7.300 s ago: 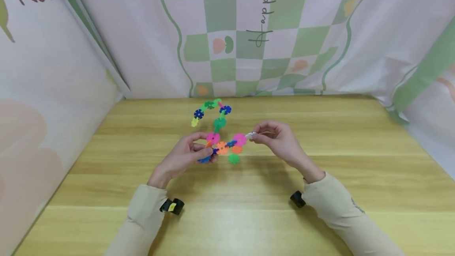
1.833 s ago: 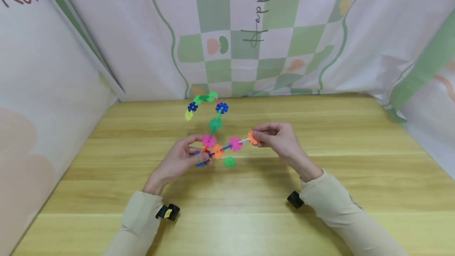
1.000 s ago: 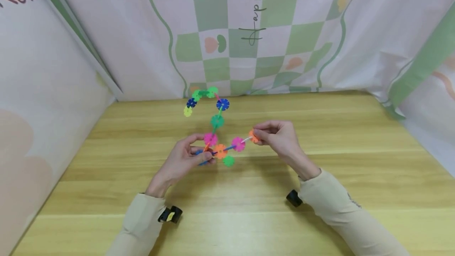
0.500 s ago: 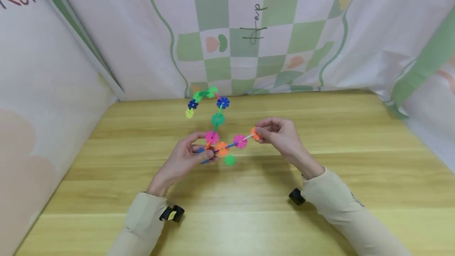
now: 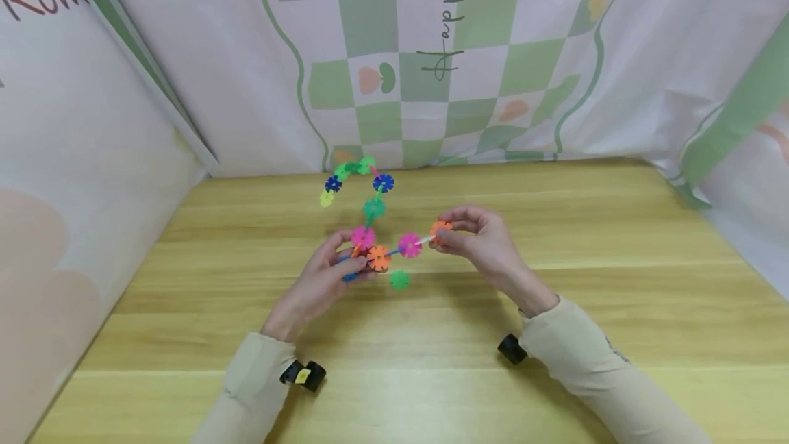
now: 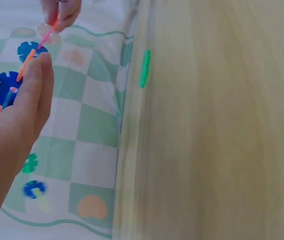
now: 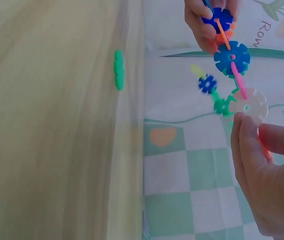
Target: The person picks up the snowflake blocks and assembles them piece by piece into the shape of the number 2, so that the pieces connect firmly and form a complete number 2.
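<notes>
A chain of notched plastic snowflake discs hangs above the table between both hands. My left hand (image 5: 317, 286) pinches it at a blue disc (image 6: 6, 87), beside an orange disc (image 5: 379, 258). From there one arm curves up through a pink disc (image 5: 363, 238) and green and blue ones to a yellow-green disc (image 5: 327, 198). The other arm runs right, through a pink disc (image 5: 409, 245) and a white disc (image 7: 252, 105), to an orange disc (image 5: 440, 231). My right hand (image 5: 487, 242) pinches that end orange disc between thumb and fingers, right against the white one.
One loose green disc (image 5: 399, 279) lies flat on the wooden table (image 5: 431, 375), below the chain. Behind the table hangs a checked green and white cloth (image 5: 425, 74). A printed pale cloth wall (image 5: 74, 156) stands on the left.
Earlier my right hand held the white disc at the pink one, and an orange disc lay near the green. Now the white joins the pink, and my right hand holds an orange disc.
</notes>
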Available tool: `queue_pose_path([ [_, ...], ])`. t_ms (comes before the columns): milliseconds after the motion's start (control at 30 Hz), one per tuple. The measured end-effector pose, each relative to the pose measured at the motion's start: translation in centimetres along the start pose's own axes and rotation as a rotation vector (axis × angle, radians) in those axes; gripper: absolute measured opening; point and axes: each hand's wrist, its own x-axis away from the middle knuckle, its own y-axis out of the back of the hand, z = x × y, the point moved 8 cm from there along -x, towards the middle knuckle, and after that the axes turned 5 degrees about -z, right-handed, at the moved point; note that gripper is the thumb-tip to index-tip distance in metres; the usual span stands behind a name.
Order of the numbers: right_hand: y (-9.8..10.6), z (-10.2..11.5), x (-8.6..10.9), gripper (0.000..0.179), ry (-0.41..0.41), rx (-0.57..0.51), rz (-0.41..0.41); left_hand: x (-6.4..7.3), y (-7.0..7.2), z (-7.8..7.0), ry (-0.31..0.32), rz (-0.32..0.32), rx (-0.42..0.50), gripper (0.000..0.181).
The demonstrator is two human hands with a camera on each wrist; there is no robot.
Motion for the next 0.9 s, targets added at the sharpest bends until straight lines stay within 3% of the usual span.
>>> queue_pose_path([
  [133,-0.24,-0.15,0.04,0.031,-0.001,-0.02,0.003,-0.06,-0.04,0.06,-0.005,-0.004,-0.003,0.037],
  [367,-0.32,-0.27,0.13,0.032,-0.033,-0.073,-0.011,-0.15,0.29,0.31,0.004,-0.054,-0.118,0.035],
  [500,-0.2,-0.46,0.12,0.03,-0.055,-0.099,-0.027,-0.25,0.43,0.3,-0.02,-0.07,-0.112,0.035],
  [700,-0.33,-0.47,0.12,0.031,-0.051,-0.081,-0.024,-0.3,0.71,0.23,-0.022,-0.135,-0.09,0.038],
  [900,-0.64,-0.28,0.2,0.029,-0.009,-0.054,-0.021,-0.24,0.89,-0.09,-0.035,-0.214,-0.143,0.04],
])
